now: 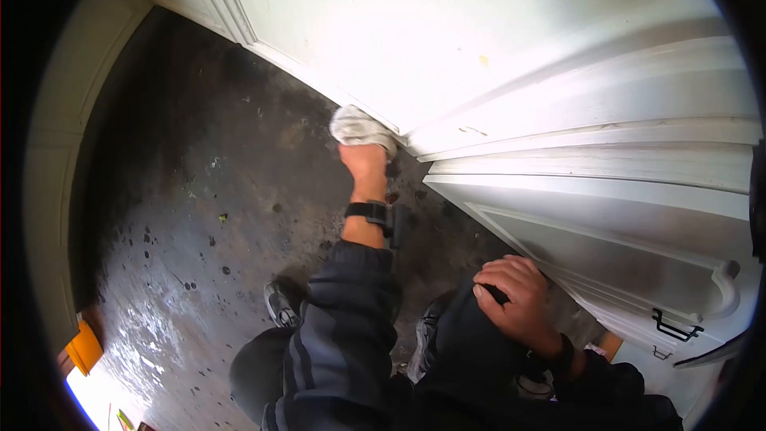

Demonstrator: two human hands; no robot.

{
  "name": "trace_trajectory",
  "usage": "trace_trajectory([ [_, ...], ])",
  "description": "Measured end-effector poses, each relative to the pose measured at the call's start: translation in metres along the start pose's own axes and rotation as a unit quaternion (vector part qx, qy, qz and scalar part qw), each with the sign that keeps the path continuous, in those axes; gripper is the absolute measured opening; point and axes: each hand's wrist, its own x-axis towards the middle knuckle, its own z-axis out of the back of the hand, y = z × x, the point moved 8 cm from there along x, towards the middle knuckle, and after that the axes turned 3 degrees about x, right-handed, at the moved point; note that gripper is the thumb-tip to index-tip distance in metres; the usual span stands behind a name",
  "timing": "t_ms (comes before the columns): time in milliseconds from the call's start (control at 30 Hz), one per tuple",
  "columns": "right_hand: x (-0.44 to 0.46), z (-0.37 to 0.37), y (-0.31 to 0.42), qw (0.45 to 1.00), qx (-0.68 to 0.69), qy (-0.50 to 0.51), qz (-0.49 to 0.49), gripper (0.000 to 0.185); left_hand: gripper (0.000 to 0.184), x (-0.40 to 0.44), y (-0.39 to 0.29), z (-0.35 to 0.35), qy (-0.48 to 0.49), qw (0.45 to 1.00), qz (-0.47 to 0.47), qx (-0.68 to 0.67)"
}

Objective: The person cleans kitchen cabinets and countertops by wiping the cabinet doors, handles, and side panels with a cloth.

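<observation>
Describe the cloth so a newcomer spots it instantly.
Start at the big white panel across the top and find its lower edge, bordering the dark floor. There, at the left hand, is the cloth: pale, crumpled folds, unlike the smooth panel and dark floor.

A whitish cloth (361,127) with greyish streaks, bunched and creased, sits in the upper middle of the frame.

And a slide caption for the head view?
Left hand holding a bunched grey-white cloth at a white panel's lower edge; right hand resting on a dark-trousered knee.
</observation>
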Motion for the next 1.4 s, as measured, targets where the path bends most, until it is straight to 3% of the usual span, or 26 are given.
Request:
trace_trajectory([
  [33,0.001,-0.001,-0.004,1.0,0.004,-0.001,0.007,0.011,0.035,-0.037,-0.02,-0.013,-0.069,0.982,0.108,0.136],
  [67,0.002,-0.002,-0.004,1.0,0.01,-0.003,0.015,0.011,0.035,-0.027,0.026,-0.007,0.013,0.997,0.03,0.063],
  [133,0.004,-0.005,-0.002,0.999,0.025,0.007,0.028,0.011,0.03,-0.074,0.003,-0.025,0.001,0.976,0.095,0.198],
  [200,0.011,-0.006,-0.001,0.998,0.031,0.01,0.047,0.01,0.029,-0.08,-0.002,-0.034,0.058,0.975,0.205,0.064],
  [300,0.011,-0.011,0.001,0.998,0.035,0.013,0.057,0.009,0.031,-0.076,-0.006,-0.034,0.034,0.971,0.126,0.201],
  [400,0.009,-0.012,-0.004,0.998,0.032,0.013,0.053,0.009,0.031,-0.056,0.011,-0.028,-0.026,0.965,-0.013,0.262],
  [500,0.01,-0.009,-0.011,0.998,0.03,0.012,0.046,0.008,0.033,-0.074,0.026,-0.011,-0.104,0.985,0.135,-0.005],
  [600,0.004,-0.008,-0.017,0.998,0.022,0.011,0.051,0.008,0.043,-0.079,0.03,-0.009,-0.141,0.961,0.199,-0.134],
  [667,0.004,-0.007,-0.019,0.998,0.028,0.009,0.052,0.007,0.047,-0.097,0.019,-0.023,-0.153,0.969,0.185,-0.051],
  [700,0.001,-0.004,-0.02,0.998,0.03,0.005,0.049,0.007,0.05,-0.11,-0.001,-0.034,-0.106,0.982,0.155,-0.024],
  [833,0.0,-0.003,-0.026,0.997,0.046,0.008,0.059,0.007,0.038,-0.13,0.016,-0.032,-0.091,0.984,-0.003,0.155],
  [933,-0.004,-0.001,-0.032,0.997,0.048,0.008,0.061,0.007,0.027,-0.124,0.009,-0.027,-0.063,0.924,-0.006,0.377],
  [967,-0.005,0.001,-0.036,0.997,0.048,0.007,0.063,0.007,0.023,-0.125,0.005,-0.026,-0.073,0.936,-0.042,0.343],
  [1067,-0.004,0.004,-0.04,0.997,0.05,0.004,0.067,0.007,0.023,-0.125,-0.019,-0.035,-0.046,0.904,-0.06,0.421],
  [1200,0.002,0.001,-0.033,0.994,0.066,0.018,0.084,0.005,0.012,-0.148,-0.079,-0.067,0.026,0.916,-0.22,0.333],
  [1400,0.012,-0.012,-0.02,0.99,0.052,0.056,0.115,0.012,0.021,-0.19,-0.185,-0.126,0.086,0.856,-0.424,0.284],
])
